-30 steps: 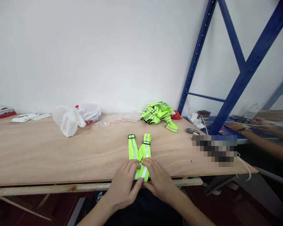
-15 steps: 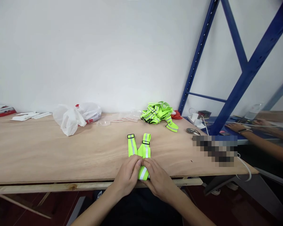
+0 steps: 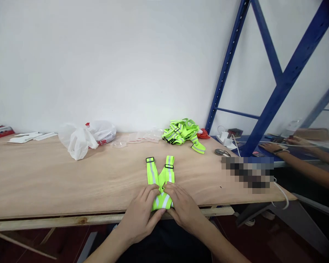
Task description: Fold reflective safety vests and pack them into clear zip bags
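straps [image 3: 161,201] at table edge [image 3: 71,213] (room leftward) | left hand [image 3: 141,209], right hand [image 3: 185,207]: grip pinching straps

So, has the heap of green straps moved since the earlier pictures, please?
No; against the blue rack, the heap of green straps lies in the same place.

A plain white wall [image 3: 112,65] is filling most of the background, with pale, even light spreading over it. A wooden worktop [image 3: 57,182], its grain showing faintly, is running along the wall's foot; a lighter timber rail [image 3: 104,219] is lying under its front edge, and a slanting wooden brace [image 3: 25,245] is showing below. On the right, a blue metal frame [image 3: 293,69] is rising beside a blue desk [image 3: 268,155]. Dark red floor [image 3: 71,241] is showing underneath, dim and shadowed.
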Tool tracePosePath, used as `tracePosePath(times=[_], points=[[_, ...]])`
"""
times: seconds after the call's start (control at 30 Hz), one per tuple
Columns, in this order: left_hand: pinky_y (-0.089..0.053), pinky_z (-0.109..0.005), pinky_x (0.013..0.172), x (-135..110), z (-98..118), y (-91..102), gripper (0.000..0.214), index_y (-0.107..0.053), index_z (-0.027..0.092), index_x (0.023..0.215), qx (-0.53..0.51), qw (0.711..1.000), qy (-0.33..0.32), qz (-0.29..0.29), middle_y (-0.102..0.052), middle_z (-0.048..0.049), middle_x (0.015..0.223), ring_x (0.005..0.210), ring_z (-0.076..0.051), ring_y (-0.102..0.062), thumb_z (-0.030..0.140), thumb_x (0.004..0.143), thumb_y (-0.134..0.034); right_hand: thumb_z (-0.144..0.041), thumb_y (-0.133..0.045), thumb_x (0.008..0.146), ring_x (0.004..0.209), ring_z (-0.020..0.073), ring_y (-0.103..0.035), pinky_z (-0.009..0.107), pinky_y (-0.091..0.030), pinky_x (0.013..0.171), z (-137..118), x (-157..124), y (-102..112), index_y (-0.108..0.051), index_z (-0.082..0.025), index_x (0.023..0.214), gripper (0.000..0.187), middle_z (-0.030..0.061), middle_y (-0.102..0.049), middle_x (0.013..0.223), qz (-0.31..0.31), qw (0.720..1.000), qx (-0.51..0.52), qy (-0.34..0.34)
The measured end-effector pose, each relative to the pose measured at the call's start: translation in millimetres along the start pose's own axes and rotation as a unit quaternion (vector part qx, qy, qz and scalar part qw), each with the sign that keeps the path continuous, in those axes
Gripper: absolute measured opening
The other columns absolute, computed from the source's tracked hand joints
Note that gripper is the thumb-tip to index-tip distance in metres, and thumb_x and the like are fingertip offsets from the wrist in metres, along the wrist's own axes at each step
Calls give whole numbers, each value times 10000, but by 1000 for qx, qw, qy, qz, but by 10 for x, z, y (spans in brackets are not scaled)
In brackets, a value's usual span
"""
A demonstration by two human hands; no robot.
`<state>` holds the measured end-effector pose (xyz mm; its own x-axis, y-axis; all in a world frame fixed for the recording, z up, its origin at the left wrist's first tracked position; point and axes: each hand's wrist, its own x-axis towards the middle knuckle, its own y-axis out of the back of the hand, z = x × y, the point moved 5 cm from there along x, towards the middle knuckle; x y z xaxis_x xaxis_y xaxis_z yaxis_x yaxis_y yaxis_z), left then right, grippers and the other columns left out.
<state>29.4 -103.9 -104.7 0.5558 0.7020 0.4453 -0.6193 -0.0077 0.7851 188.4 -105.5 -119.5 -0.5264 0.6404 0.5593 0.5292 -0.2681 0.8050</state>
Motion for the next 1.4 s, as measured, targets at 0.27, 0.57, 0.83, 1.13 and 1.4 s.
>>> tracePosePath(times=[0.27,0.57,0.83,1.13,1.4], points=[[-480,-469,1101,-200,-121,23,422,-483,276,1451,62,998,-1,-18,-492,-87,1514,1364,-268,-502,309,1037,-415,-396,-606,947,1295,292,-558,490,-487,1087,-35,11,120,-512,-161,1331,460,175,-618,1346,-22,999,29,-31],[-481,-442,1098,-138,-164,71,468,-423,240,1489,-41,997,48,-54,-524,-110,1492,1348,-256,-532,288,1024,-441,-239,-499,964,1299,249,-552,453,-469,1092,-20,44,164,-469,-184,1355,396,148,-597,1369,-56,979,131,-144],[-507,-435,1049,-60,-133,120,468,-390,264,1478,-104,987,65,-101,-533,-107,1484,1289,-260,-585,282,1015,-464,-159,-498,887,1260,257,-562,459,-477,1059,-30,90,163,-453,-179,1304,420,154,-590,1318,-61,971,160,-167],[-461,-502,1091,-67,-88,-30,474,-394,180,1424,-30,993,24,-113,-400,-189,1565,1391,-314,-474,279,979,-523,-252,-675,859,1368,296,-484,525,-421,1132,-43,64,154,-445,-163,1333,535,195,-543,1411,-63,992,94,-56],[-497,-434,1043,-25,-182,32,354,-507,218,1319,-47,991,33,-119,-513,-135,1497,1294,-305,-575,292,975,-549,-161,-641,881,1203,277,-626,426,-581,942,115,11,108,-583,-175,1197,322,173,-623,1306,-37,999,22,-9]])
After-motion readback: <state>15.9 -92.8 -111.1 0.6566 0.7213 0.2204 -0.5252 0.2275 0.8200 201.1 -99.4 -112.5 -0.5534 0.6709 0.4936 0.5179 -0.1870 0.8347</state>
